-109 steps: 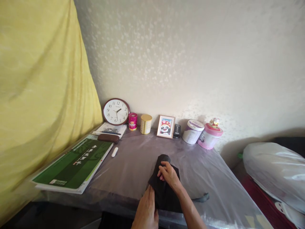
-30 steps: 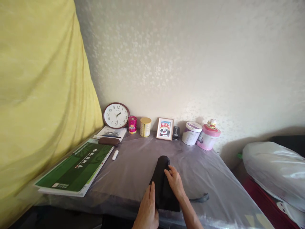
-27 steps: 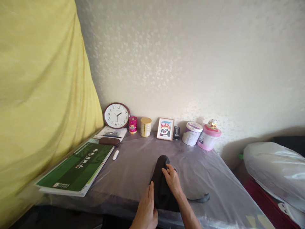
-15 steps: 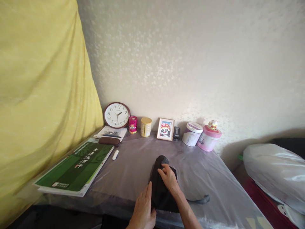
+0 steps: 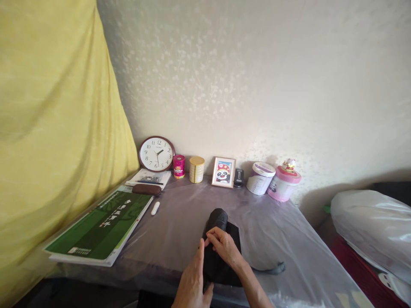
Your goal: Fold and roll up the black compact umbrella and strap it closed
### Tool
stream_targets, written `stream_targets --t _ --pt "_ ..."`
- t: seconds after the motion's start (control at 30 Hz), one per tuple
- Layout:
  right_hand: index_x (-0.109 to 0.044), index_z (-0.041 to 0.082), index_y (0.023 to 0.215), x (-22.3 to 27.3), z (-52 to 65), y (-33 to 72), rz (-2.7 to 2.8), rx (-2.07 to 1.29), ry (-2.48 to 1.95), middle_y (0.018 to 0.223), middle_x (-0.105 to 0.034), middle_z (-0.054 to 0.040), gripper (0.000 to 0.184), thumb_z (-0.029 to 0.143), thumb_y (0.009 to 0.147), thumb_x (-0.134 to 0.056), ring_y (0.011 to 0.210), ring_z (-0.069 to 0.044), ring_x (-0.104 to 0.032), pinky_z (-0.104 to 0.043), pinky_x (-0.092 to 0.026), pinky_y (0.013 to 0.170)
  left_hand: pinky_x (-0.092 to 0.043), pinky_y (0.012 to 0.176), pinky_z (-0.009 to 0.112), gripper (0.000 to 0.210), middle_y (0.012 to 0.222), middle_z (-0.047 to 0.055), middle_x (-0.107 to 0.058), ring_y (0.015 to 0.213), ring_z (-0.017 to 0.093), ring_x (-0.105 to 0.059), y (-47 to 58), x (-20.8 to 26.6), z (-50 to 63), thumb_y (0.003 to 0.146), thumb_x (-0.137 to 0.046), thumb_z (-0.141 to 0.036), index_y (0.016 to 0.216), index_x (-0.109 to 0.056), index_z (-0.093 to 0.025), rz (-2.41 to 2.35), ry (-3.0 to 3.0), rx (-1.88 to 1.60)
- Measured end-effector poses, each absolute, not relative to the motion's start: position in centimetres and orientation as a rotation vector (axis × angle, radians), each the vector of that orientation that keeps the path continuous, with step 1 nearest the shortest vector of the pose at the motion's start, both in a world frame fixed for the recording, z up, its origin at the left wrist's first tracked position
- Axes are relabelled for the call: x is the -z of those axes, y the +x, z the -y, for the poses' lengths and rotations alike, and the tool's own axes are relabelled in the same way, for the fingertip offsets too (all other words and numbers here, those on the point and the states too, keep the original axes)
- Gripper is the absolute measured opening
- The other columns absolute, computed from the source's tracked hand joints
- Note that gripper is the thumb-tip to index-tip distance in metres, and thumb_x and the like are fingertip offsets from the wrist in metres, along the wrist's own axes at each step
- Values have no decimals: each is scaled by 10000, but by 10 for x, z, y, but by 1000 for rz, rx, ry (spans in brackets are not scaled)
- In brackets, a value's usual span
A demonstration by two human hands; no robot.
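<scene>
A black folded fabric item (image 5: 221,271) lies on the table near its front edge, with a rounded far end and a flat flap spreading to the right. I cannot make out its exact kind. My left hand (image 5: 192,276) rests along its left side, fingers straight and together, thumb apart and touching the near part. Over the middle, my right hand (image 5: 224,246) has its thumb and index finger pinched on the fabric, close to the left fingertips. A dark grey strip (image 5: 271,269) stretches out to the right from beneath my right forearm.
A green book (image 5: 99,222), a brown case (image 5: 147,189) and a small white object (image 5: 155,208) lie to the left. Along the wall stand a clock (image 5: 157,154), a pink can (image 5: 179,167), a yellow-lidded can (image 5: 197,170), a picture frame (image 5: 223,172) and two tubs (image 5: 260,179).
My right hand has slid nearer along the fabric and slightly left, towards my left fingertips. More of the rounded far end now shows. My left hand has barely moved.
</scene>
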State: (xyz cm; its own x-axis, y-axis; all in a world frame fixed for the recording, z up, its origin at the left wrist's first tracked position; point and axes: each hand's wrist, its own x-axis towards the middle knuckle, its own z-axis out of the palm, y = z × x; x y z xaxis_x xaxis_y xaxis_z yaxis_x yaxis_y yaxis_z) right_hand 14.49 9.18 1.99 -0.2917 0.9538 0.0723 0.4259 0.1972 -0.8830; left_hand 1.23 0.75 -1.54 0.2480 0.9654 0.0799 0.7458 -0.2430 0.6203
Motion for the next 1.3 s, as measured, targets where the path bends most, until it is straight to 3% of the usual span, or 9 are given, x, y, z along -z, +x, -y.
stream_targets --t 0.13,0.3,0.4,0.5,0.77,1.03,1.3 --pt "-597 213 838 -26 -86 145 1902 -976 -1254 721 -708 14 217 316 871 -409 614 -122 -619 -223 -458 602 -349 989 402 872 1344 134 -411 1212 297 -405 19 9 -8 653 -525 -158 1408 -91 -199 -1703 2095 -374" --pt "-654 246 927 -23 -81 150 2054 -624 -1168 848 -697 -18 227 295 883 -436 865 -165 -605 -284 -460 795 -344 950 381 842 1240 112 -480 1106 269 -445 26 14 -9 635 -456 -80 1404 -131 -189 -1811 2083 -358" --pt "-660 254 955 -15 -86 153 2192 -447 -1064 972 -690 -27 233 264 888 -437 1079 -195 -522 -387 -345 986 -329 944 373 845 1220 106 -486 1084 260 -437 27 16 -9 628 -444 -63 1404 -129 -177 -1806 2065 -347" --pt "-652 253 971 -9 -98 155 2274 -388 -1045 1029 -678 -21 282 233 912 -376 1155 -191 -476 -462 -208 1062 -323 942 360 848 1212 102 -484 1083 249 -430 27 15 -9 629 -427 -52 1406 -111 -178 -1802 2060 -343" --pt "-671 257 914 -1 -150 162 2287 -294 -1161 978 -688 -13 340 247 924 -331 1141 -178 -486 -453 -183 1063 -336 922 368 862 1228 106 -491 1091 267 -432 25 13 -11 622 -437 -99 1407 -85 -161 -1812 2023 -263" --pt "-623 166 1038 3 -176 178 1928 -278 -1475 1113 -636 -91 329 287 868 -368 1072 -199 -548 -367 -340 987 -333 920 400 836 1273 122 -469 1128 297 -424 26 -7 -10 640 -439 -98 1404 -104 -151 -1820 1999 -220" --pt "-630 184 881 10 -133 237 1421 -462 -1811 849 -689 -83 358 391 823 -344 826 -209 -640 -295 -466 731 -328 909 382 774 1229 113 -481 1088 276 -430 23 0 -8 702 -409 -99 1407 -94 -155 -1794 2047 -330"
